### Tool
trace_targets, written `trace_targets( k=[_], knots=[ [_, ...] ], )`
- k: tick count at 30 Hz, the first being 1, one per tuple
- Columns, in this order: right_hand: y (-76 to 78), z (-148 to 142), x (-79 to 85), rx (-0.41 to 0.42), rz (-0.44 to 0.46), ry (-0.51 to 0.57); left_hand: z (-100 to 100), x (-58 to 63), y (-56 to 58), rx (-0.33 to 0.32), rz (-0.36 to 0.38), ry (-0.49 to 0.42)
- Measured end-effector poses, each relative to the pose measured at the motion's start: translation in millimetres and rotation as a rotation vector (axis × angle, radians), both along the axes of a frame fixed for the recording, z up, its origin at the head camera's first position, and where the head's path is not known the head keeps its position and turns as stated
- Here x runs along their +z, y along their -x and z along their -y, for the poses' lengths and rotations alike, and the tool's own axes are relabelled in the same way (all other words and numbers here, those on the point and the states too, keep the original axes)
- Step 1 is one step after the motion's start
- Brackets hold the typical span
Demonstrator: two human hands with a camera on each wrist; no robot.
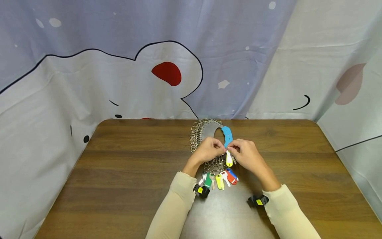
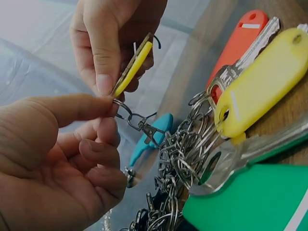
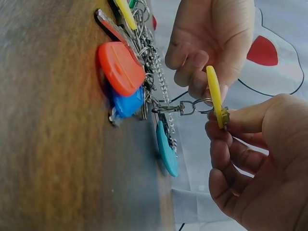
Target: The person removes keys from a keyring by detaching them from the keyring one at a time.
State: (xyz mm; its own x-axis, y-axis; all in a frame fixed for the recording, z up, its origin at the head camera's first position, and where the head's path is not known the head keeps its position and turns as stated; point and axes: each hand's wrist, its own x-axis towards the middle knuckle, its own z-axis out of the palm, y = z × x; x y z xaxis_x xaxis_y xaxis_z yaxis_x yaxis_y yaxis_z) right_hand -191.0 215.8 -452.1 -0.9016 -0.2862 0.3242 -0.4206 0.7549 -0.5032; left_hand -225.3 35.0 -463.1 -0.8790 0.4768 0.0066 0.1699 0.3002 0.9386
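Observation:
Over the far middle of the table, both hands meet at a small split ring (image 2: pixel 124 107) on a metal snap hook (image 2: pixel 150 131). My left hand (image 1: pixel 209 150) pinches the ring between thumb and forefinger. Close against it, my right hand (image 1: pixel 247 154) pinches a yellow key tag (image 3: pixel 215 96) and the key beside it near their ring end. Fingertips partly hide where ring, tag and key meet. The hook belongs to a grey curved key holder (image 1: pixel 209 128) with a blue handle (image 1: pixel 227 135), which lies just beyond the hands.
Below the hands, green (image 1: pixel 208 181), yellow (image 1: pixel 220 182), red (image 1: pixel 231 178) and blue (image 1: pixel 232 173) tags lie with several keys on the wooden table (image 1: pixel 125 186). More rings and hooks line the holder's left side. A printed curtain (image 1: pixel 89 79) hangs behind the table.

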Motion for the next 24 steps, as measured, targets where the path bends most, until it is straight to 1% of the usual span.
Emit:
trace_targets(
  k=[3,6,10,13,15,17,21,23,24],
  knots=[
    [-0.1,0.4,-0.9,-0.009,-0.012,0.006,0.8,0.1,0.4,-0.017,-0.033,-0.007],
    [0.2,0.6,-1.7,-0.020,-0.015,0.014,1.5,0.6,1.0,-0.039,-0.082,0.008],
    [0.4,-0.2,-2.0,-0.028,-0.004,0.018,1.0,3.0,1.2,-0.058,-0.163,0.088],
    [0.5,-0.9,-2.3,-0.023,0.001,0.019,-0.3,5.6,0.6,-0.038,-0.180,0.150],
    [0.5,-1.2,-2.3,-0.018,0.005,0.024,-1.4,6.5,0.1,-0.009,-0.156,0.174],
    [0.6,-1.2,-2.3,-0.012,0.007,0.027,-2.3,6.7,-0.6,0.016,-0.109,0.174],
    [0.5,-0.6,-2.2,-0.003,0.002,0.025,-2.7,5.2,-1.4,0.040,-0.015,0.104],
    [0.6,-0.2,-2.1,-0.004,-0.002,0.022,-2.3,4.7,-1.5,0.040,0.002,0.063],
    [0.6,0.1,-2.1,-0.004,-0.006,0.021,-2.1,4.4,-1.3,0.040,-0.003,0.050]
  ],
)
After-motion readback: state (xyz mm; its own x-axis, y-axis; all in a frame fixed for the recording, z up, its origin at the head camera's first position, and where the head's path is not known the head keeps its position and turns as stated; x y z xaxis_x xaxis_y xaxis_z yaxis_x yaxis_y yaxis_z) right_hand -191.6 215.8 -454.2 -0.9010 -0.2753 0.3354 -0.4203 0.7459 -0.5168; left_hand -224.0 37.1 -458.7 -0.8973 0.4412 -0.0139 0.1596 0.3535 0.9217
